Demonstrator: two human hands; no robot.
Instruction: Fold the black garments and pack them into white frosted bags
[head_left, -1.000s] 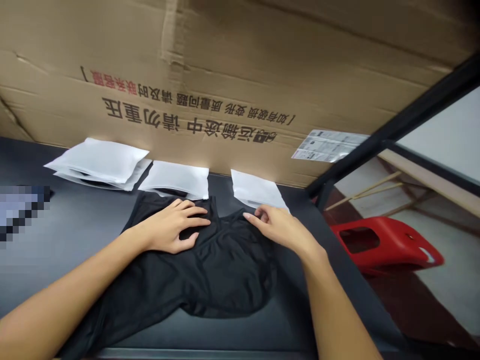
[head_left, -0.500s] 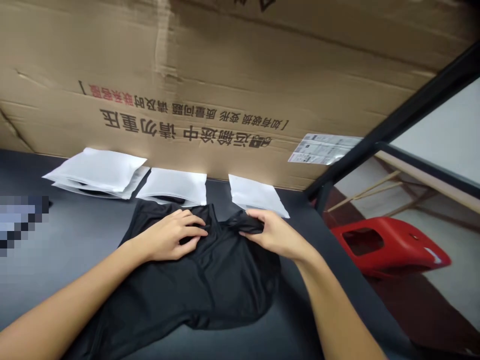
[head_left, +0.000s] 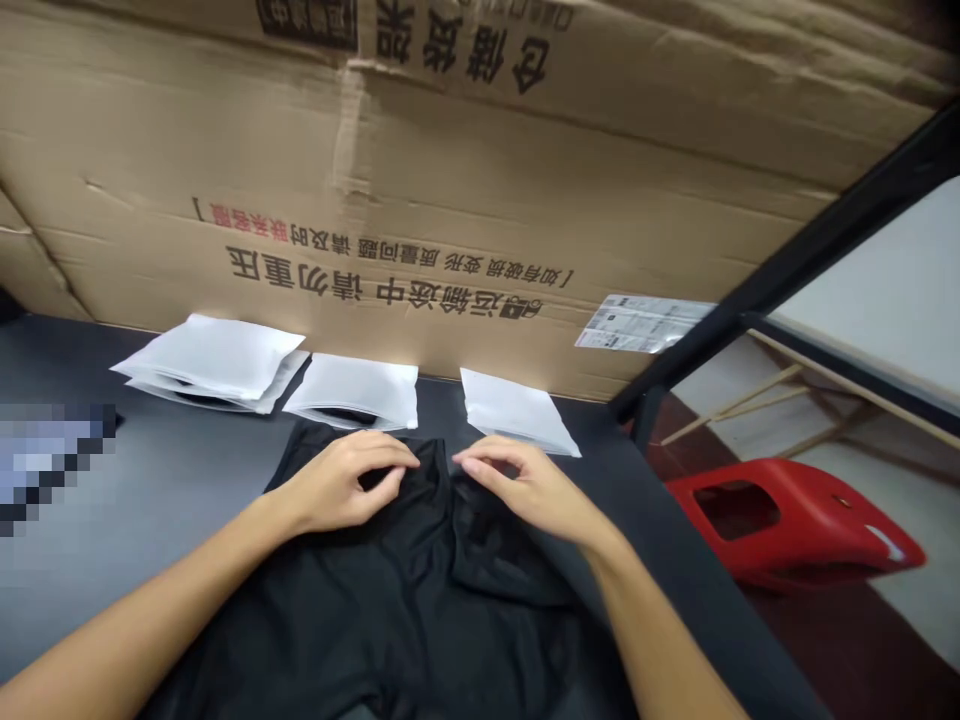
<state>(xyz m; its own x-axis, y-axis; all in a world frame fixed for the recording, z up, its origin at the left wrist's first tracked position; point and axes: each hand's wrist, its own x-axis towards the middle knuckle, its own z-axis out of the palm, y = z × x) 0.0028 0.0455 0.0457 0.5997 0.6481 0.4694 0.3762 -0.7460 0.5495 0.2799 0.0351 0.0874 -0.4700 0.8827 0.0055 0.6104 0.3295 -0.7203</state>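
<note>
Black garment (head_left: 345,620), left fingers (head_left: 390,458) and right fingers (head_left: 484,474) narrow near its far edge, tabletop (head_left: 172,490) extending leftward

Here's my dark table (head_left: 176,500), running across the lower frame. Right in front of me, bottom centre, the black garment (head_left: 352,600) lies spread and wrinkled. Beyond it, a white pouch stack (head_left: 217,358) sits left, a middle pouch (head_left: 352,385) near centre, a lone pouch (head_left: 514,410) right of centre. Far left, something pixelated (head_left: 45,455).
</note>
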